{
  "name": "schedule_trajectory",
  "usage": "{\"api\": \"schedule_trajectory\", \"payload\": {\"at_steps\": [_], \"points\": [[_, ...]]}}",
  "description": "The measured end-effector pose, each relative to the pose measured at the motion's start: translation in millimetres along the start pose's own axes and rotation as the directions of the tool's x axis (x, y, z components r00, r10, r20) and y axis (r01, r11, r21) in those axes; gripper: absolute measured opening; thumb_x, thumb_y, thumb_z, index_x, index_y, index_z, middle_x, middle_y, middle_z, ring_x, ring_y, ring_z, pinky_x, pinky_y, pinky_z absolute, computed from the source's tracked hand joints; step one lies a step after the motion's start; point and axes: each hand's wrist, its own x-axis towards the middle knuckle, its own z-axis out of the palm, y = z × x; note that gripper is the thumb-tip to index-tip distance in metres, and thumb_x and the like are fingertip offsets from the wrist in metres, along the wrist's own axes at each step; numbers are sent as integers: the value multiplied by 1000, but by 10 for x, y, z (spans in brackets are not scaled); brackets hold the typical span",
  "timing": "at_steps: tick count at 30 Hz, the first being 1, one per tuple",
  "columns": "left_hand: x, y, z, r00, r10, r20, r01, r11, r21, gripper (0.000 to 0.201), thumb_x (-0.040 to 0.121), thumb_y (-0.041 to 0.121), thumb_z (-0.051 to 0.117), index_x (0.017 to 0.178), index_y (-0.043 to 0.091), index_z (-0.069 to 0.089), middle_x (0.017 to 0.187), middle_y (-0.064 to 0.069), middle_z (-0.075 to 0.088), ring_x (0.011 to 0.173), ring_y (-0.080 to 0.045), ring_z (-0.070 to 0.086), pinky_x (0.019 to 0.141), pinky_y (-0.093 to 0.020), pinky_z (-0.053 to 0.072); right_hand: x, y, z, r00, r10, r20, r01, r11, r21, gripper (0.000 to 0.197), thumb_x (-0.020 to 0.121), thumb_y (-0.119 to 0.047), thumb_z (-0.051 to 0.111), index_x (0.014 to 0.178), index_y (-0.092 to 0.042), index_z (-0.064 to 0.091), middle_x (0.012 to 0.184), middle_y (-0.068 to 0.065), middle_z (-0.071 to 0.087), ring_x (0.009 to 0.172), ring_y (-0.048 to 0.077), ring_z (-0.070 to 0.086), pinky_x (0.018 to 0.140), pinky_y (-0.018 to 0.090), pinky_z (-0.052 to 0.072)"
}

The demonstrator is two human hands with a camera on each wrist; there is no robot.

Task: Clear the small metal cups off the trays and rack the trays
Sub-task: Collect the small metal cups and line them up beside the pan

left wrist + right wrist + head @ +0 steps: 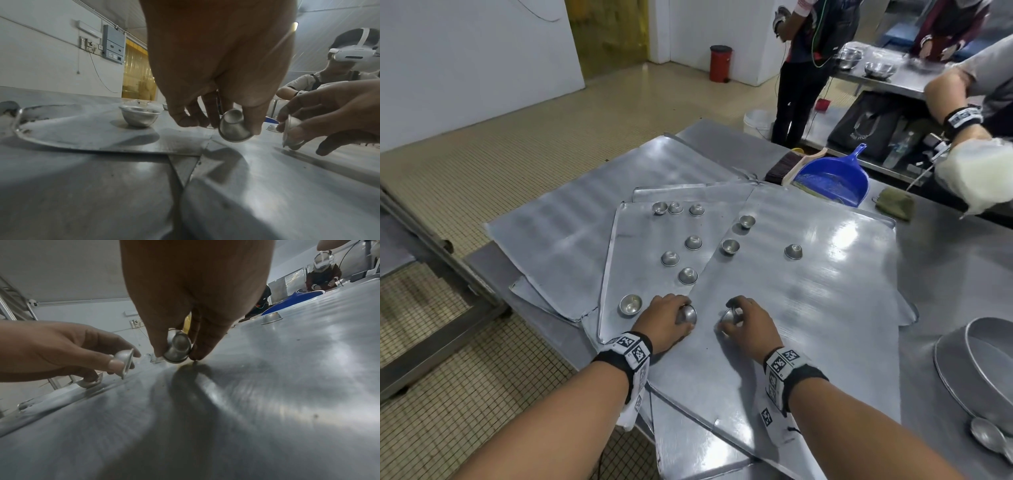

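Several flat metal trays overlap on a steel table; the top right tray (825,291) lies over a left tray (640,240). Several small metal cups (693,242) are scattered on them. My left hand (666,320) pinches one small cup (233,128), tilted on its side just above the tray seam. My right hand (748,320) pinches another small cup (178,348) between thumb and fingers, just above the right tray. An upright cup (630,305) sits left of my left hand, the same cup (139,116) seen in the left wrist view.
A blue dustpan (828,178) and brush lie at the table's far side, a green cloth (895,204) beside them. A round metal pan (976,370) stands at the right edge. Another person's gloved hand (976,174) reaches in at right. Others stand behind.
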Motion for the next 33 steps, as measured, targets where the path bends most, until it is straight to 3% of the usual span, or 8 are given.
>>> {"api": "schedule_trajectory", "payload": {"at_steps": [3,7,10,13,19,24,28,33], "points": [[-66,38,-32,999,-26,-42,24,998,-58,45,84,31,73,126,26,56,108,6,54,112,-19,50,96,-33,45,-20,-8,16,1000,-13,15,12,1000,22,35,76,-32,71,108,-34,57,108,-7,60,95,17,65,84,36,53],[-118,-10,-40,996,-86,22,86,996,-26,41,81,40,74,117,34,55,109,-3,52,97,-24,61,89,-30,49,-108,-15,37,1000,-10,14,9,999,42,48,75,-37,72,120,-32,57,112,-8,60,99,14,61,86,29,49],[-151,-43,-36,997,-69,34,70,997,-28,49,79,36,77,123,29,55,109,-1,56,110,-22,56,91,-30,46,-164,-5,38,1000,-15,14,14,999,41,56,74,-37,73,126,-34,55,116,-8,59,103,13,59,89,26,47],[-165,-52,-45,998,-55,31,56,998,-36,65,79,34,78,137,25,51,124,0,60,120,-19,51,100,-32,44,-186,-8,25,1000,-20,24,19,1000,23,65,73,-38,73,134,-33,52,124,-6,60,109,14,59,97,30,48],[-98,5,-11,995,-59,80,53,996,71,78,81,45,73,148,24,41,136,-1,53,129,-25,45,105,-37,41,-190,-62,12,997,-13,82,24,991,-132,68,81,-39,68,145,-25,47,137,-2,56,126,21,53,107,32,41],[-63,85,49,991,-73,112,56,987,154,49,79,43,72,121,21,60,120,-3,56,115,-28,52,95,-40,47,-209,-84,-40,989,21,144,9,978,-208,58,82,-42,69,135,-24,55,125,1,55,115,22,56,97,31,45],[-40,154,108,991,-57,124,41,990,133,48,70,44,77,107,23,54,110,-1,58,103,-24,55,86,-37,48,-299,-19,-118,992,15,124,13,976,-217,49,75,-46,69,119,-24,63,112,-1,56,105,21,59,90,30,47],[-26,410,165,991,-11,133,-1,996,89,49,67,42,81,100,27,49,102,1,64,92,-21,60,77,-36,51,-435,152,-326,996,3,94,14,982,-186,48,77,-42,69,119,-20,64,110,1,58,106,22,58,89,29,46]]}}
